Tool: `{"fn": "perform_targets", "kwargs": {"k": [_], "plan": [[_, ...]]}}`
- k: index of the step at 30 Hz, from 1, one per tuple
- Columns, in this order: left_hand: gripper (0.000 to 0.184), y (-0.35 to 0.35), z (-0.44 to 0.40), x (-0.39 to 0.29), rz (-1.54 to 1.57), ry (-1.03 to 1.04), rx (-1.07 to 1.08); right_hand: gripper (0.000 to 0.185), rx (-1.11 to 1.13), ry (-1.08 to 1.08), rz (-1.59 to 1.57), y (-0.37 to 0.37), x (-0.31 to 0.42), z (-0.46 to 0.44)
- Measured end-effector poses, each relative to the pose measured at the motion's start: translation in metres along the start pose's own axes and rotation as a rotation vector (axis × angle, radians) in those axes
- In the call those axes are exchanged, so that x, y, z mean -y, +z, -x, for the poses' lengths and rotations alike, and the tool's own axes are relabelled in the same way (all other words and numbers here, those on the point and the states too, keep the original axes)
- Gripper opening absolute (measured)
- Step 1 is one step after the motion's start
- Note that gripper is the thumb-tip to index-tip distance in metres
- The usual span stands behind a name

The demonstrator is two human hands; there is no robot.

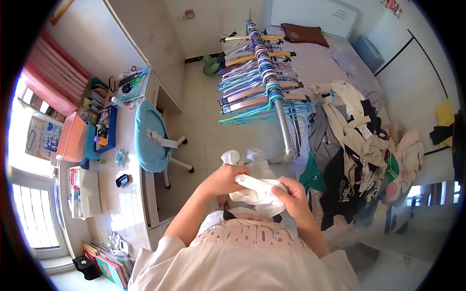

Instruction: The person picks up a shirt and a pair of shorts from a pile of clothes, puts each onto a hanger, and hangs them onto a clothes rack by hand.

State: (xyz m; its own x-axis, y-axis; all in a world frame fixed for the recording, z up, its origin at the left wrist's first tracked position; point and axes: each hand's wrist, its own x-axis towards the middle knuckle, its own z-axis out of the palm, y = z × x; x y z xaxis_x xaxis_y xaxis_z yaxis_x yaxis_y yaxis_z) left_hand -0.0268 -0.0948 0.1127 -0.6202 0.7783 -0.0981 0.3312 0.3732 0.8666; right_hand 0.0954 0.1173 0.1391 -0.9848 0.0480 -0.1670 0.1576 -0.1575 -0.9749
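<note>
A white piece of clothing (262, 198) is stretched and bunched between my two hands, in front of my body. My left hand (227, 178) is closed around its gathered upper left edge. With the thumb on top, my right hand (292, 195) pinches its right side. More white fabric shows just beyond my left hand, and I cannot tell whether it belongs to the same piece. The garment's exact kind is hidden by the folds.
Ahead, a metal rail (284, 128) carries many coloured hangers (252, 89). Right of it, a heap of clothes (357, 140) lies on the bed (315, 63). On the left are a blue-covered chair (148, 138) and a desk (109, 194) with boxes and small items.
</note>
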Motion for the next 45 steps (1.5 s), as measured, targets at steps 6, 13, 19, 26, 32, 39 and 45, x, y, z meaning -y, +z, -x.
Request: {"fn": "perform_targets", "kwargs": {"k": [6,13,19,26,32,39,45], "plan": [[0.030,-0.017,0.021,0.031,-0.063,-0.226,-0.031,0.017,-0.142,-0.004,0.119,-0.026,0.007,0.023],[0.040,-0.048,0.012,-0.016,0.868,0.116,0.098,0.025,-0.122,-0.144,0.471,-0.023,0.025,0.007],[0.044,-0.067,-0.002,-0.051,1.192,0.117,0.370,0.035,0.203,-0.077,0.137,0.003,0.044,-0.011],[0.015,-0.080,0.005,-0.042,-0.176,-0.036,0.013,0.051,0.044,-0.247,-0.733,-0.036,0.061,-0.016],[0.063,-0.011,0.020,-0.034,1.139,-0.021,0.312,0.050,0.443,0.157,-0.559,0.024,0.026,-0.017],[0.065,-0.043,0.017,-0.042,1.169,-0.088,0.113,0.032,0.691,-0.206,0.608,0.084,0.041,-0.013],[0.065,-0.061,0.051,-0.032,0.992,0.022,0.391,0.053,-0.045,-0.257,0.183,0.027,-0.001,-0.046]]}}
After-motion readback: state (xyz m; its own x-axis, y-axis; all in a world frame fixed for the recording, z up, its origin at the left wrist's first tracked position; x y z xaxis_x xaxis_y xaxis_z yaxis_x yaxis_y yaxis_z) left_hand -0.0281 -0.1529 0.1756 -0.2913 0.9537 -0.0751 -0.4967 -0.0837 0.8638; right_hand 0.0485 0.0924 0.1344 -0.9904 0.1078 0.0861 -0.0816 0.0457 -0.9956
